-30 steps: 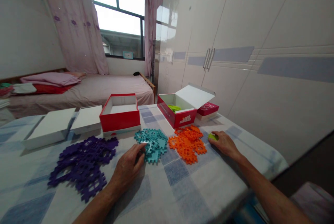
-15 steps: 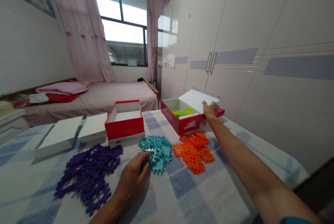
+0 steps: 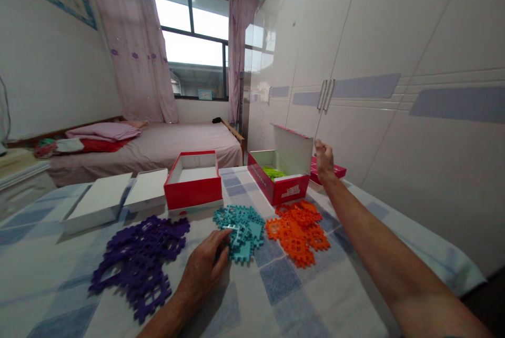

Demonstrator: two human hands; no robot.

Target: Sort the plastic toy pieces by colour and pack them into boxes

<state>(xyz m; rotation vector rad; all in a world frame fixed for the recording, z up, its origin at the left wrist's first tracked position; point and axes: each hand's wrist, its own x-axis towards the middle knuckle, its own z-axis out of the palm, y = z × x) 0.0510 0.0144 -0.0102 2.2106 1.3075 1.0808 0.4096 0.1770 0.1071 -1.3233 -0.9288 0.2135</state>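
My right hand grips the right edge of the raised lid of a dark red box. The lid stands nearly upright, and lime-green plastic pieces show inside the box. My left hand rests on the tablecloth with loosely bent fingers, thumb and forefinger apart. Its fingertips touch the left edge of a pile of teal interlocking plastic pieces. Orange interlocking pieces lie in front of the red box. A purple pile spreads to the left of my left hand.
An open red-sided box with a white inside stands behind the teal pile. Two white box parts, a larger one and a smaller one, lie farther left. Another red box part sits behind my right wrist. A bed and wardrobe stand beyond.
The lid has swung up from leaning back to nearly upright, with my right hand at its edge. My left hand stays by the teal pile. The view has shifted slightly left.
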